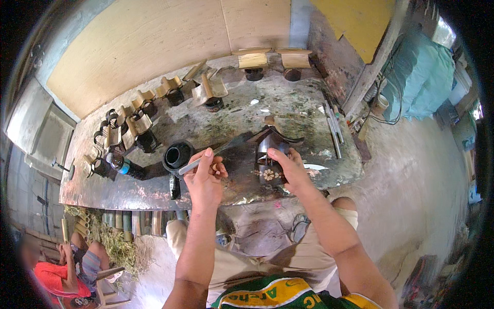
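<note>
Workbench [154, 185]: long, stained slab, dark and wet-looking, set against a pale board wall. Along its far edge and left end stand rows of small bamboo holders [141, 123], unpainted, on dark bases.

Near the bench's front middle, a dark painted bamboo piece [268, 154] with a curved roof-like top and a pale flower motif low on its front. Right hand [288, 167] wraps its right side, fingers curled closed around the body, thumb across the front.

Left of it, touching nothing, a round black pot [177, 154], open mouth up.

Left hand [205, 175] closed in a pinch on a thin brush [216, 152]; pale handle toward the pot, dark bristle end angled toward the painted piece. Contact of bristles with it: cannot tell.
</note>
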`<state>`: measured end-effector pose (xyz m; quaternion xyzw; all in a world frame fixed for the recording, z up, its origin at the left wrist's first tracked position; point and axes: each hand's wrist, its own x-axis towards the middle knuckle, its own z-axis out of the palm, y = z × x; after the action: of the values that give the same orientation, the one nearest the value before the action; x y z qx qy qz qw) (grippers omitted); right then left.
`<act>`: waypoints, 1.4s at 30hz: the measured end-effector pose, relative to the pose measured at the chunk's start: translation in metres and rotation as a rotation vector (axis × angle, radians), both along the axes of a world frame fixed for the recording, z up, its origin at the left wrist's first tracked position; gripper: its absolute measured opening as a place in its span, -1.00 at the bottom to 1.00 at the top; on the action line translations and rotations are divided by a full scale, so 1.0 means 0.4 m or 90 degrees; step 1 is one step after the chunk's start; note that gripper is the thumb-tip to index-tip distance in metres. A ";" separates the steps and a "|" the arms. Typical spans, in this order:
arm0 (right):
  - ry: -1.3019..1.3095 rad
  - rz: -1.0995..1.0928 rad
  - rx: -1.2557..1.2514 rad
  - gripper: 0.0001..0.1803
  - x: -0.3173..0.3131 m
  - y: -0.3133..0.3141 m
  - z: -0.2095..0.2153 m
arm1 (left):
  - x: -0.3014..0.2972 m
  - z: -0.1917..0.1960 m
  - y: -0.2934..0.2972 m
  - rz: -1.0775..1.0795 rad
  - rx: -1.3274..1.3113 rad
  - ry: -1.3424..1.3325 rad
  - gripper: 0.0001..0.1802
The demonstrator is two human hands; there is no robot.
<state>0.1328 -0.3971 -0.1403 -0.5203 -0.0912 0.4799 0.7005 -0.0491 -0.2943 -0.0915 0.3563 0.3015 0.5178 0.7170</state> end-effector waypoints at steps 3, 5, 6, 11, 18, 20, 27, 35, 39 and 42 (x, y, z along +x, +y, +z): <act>-0.016 -0.028 -0.043 0.33 0.003 -0.002 0.000 | -0.033 0.000 0.021 0.025 0.009 0.007 -0.74; 0.008 -0.042 -0.015 0.32 0.002 -0.004 0.004 | -0.046 0.009 0.036 0.047 0.022 0.025 -0.75; 0.014 -0.027 -0.001 0.31 0.002 -0.003 0.006 | -0.051 0.016 0.043 0.045 0.042 0.015 -0.76; 0.018 0.012 0.042 0.05 0.009 -0.006 0.029 | -0.039 0.054 0.039 0.009 0.055 -0.008 -0.76; 0.012 0.017 0.047 -0.33 0.001 -0.018 0.056 | 0.019 0.037 0.012 -0.073 0.069 0.016 -0.73; 0.022 0.040 0.073 -0.18 0.011 -0.022 0.050 | 0.007 0.029 0.021 -0.050 0.065 0.031 -0.73; 0.056 0.045 0.038 0.25 0.036 -0.015 0.000 | -0.067 0.060 0.055 0.021 0.080 0.045 -0.79; 0.032 0.081 0.051 -0.28 -0.010 -0.017 0.053 | 0.061 0.078 -0.040 -0.171 0.081 0.018 -0.80; 0.015 0.061 0.048 -0.37 -0.019 -0.013 0.063 | 0.094 0.074 -0.059 -0.198 0.096 0.025 -0.79; -0.002 -0.002 -0.018 -0.35 -0.022 -0.015 0.061 | 0.087 0.073 -0.037 -0.163 0.102 0.054 -0.77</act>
<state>0.1239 -0.4029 -0.1158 -0.5311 -0.0847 0.4793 0.6936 -0.0144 -0.3090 -0.0623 0.4694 0.2414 0.4287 0.7332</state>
